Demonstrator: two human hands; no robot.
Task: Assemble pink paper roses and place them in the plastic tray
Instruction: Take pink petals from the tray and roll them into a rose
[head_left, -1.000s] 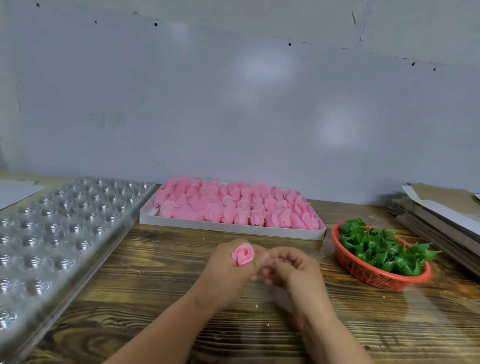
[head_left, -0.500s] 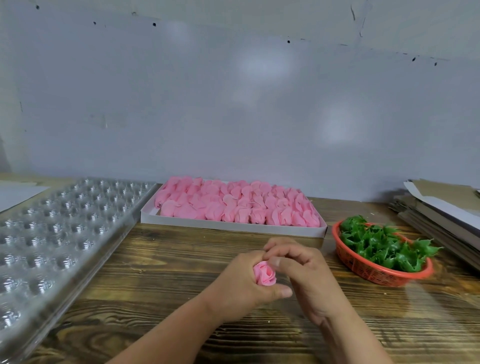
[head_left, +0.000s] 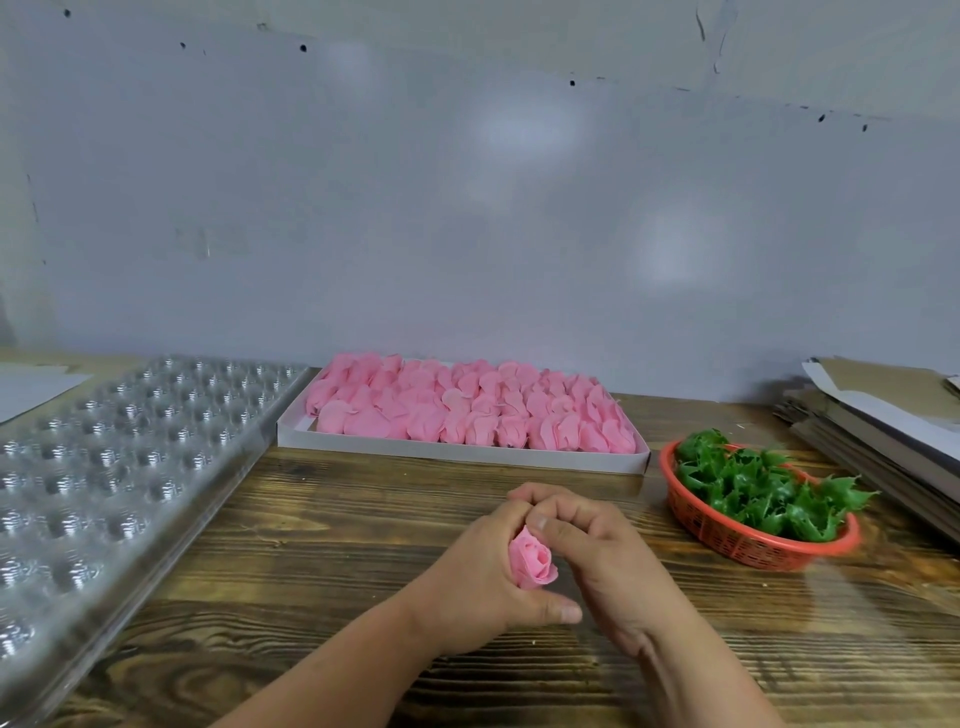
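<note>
Head view. A wooden worktop (head_left: 322, 525) runs up to a pale grey wall (head_left: 467, 208).

Both hands are together at the centre front of the worktop. The left hand (head_left: 467, 587) has its fingers curled round a pink paper rose (head_left: 532, 560), and its grip is closed on the rose's lower part. The bloom faces the camera and sticks out between the two hands. The left thumb lies stretched out below the rose. The right hand (head_left: 597, 561) is pressed against the rose from the right with curled fingers, and its fingertips meet the left hand's fingers above the bloom. Whether the right grip actually pinches the paper cannot be told, as the contact is hidden.

The rose is held above the worktop, well apart from the plastic tray (head_left: 104, 478). This clear tray lies along the left side, and its rows of round pockets appear unfilled.

At the back centre, against the wall, a shallow white box (head_left: 457, 451) holds rows of pink petals (head_left: 467, 410). Its left end lies just beside the tray's far corner.

To the right, a red mesh basket (head_left: 727, 540) holds green leaf pieces (head_left: 758, 488). Beyond it, at the right edge, flattened cardboard sheets (head_left: 872, 415) are stacked. A white sheet (head_left: 31, 384) lies at the far left behind the tray.
</note>
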